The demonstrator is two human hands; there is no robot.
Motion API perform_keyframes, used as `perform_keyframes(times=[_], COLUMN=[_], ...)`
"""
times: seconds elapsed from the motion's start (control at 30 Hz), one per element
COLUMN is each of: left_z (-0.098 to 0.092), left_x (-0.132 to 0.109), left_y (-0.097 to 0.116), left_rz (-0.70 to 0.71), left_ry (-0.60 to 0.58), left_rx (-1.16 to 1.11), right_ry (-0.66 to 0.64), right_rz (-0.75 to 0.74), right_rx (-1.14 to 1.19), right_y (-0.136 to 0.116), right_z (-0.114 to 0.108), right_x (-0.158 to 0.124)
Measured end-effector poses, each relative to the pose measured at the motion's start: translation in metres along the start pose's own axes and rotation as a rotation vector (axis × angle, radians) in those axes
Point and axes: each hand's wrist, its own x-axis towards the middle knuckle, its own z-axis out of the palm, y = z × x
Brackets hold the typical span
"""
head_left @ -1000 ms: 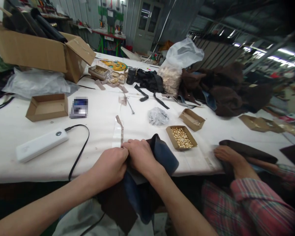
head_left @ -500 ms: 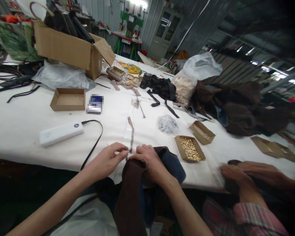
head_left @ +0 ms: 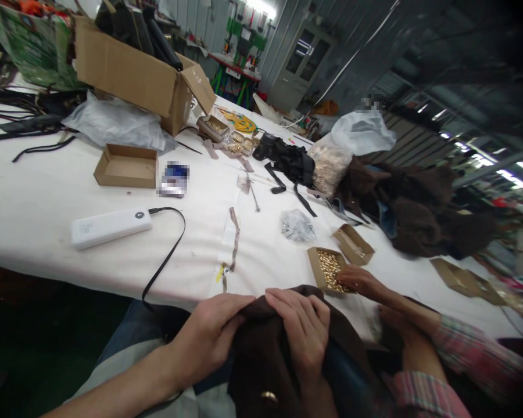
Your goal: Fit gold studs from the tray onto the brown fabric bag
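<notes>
A dark brown piece of cloth (head_left: 261, 354) with blue on its other side hangs over the table's near edge, bunched between my hands. My left hand (head_left: 213, 331) pinches its upper edge between thumb and fingers. On the same edge, my right hand (head_left: 303, 328) has its fingers folded over the cloth, with the thumb hidden. A small gold-coloured metal piece (head_left: 269, 397) shows low on the cloth. Just beyond my hands, a narrow brownish strip (head_left: 234, 238) lies on the table, with a small metal bit and something yellow at its near end.
At right, a co-worker's hand (head_left: 359, 280) reaches into a small box of gold-coloured pieces (head_left: 316, 270). A white power bank (head_left: 111, 227) with a black cable lies left. Behind are an open cardboard tray (head_left: 126, 168), a large carton (head_left: 122, 75) and brown cloth heaps (head_left: 422, 215).
My left hand has left the strip's near end and now grips the cloth. Both hands and the cloth are nearer to me. The co-worker's hand has come to the box of gold-coloured pieces.
</notes>
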Motion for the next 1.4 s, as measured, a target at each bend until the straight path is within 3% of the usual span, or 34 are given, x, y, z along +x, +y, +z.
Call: perform_keyframes(times=[0.13, 0.33, 0.4, 0.5, 0.6, 0.7, 0.77, 1.0, 1.1, 1.2, 1.4], left_z=[0.007, 0.010, 0.013, 0.012, 0.005, -0.002, -0.003, 0.001, 0.002, 0.004, 0.004], left_x=[-0.002, -0.001, -0.002, 0.000, 0.007, 0.019, 0.025, 0.031, 0.031, 0.030, 0.031], left_y=[0.001, 0.013, 0.018, 0.022, 0.021, 0.017, 0.014, 0.017, 0.019, 0.020, 0.018], left_rz=[0.270, 0.476, 0.481, 0.284, 0.092, 0.135, 0.155, 0.360, 0.469, 0.540, 0.603], left_ry=[0.089, 0.163, 0.192, 0.170, -0.011, -0.251, -0.292, -0.242, -0.203, -0.171, -0.143], left_rx=[0.263, 0.467, 0.447, 0.326, 0.243, 0.219, 0.204, 0.336, 0.458, 0.505, 0.575], right_ry=[0.097, 0.166, 0.176, 0.183, 0.173, 0.176, 0.198, 0.257, 0.199, 0.110, 0.153], right_rz=[0.014, -0.025, -0.052, -0.072, -0.081, -0.072, -0.044, 0.007, -0.012, -0.062, -0.004], right_rx=[-0.051, -0.121, -0.104, -0.126, -0.162, -0.181, -0.193, -0.192, -0.172, -0.011, 0.013], right_y=[-0.016, -0.022, -0.021, -0.018, -0.017, -0.018, -0.020, -0.029, -0.027, -0.021, -0.021], right_z=[-0.012, -0.022, -0.026, -0.029, -0.029, -0.026, -0.023, -0.032, -0.041, -0.045, -0.040], right_x=[-0.010, -0.025, -0.027, -0.027, -0.025, -0.027, -0.032, -0.036, -0.028, -0.026, -0.038])
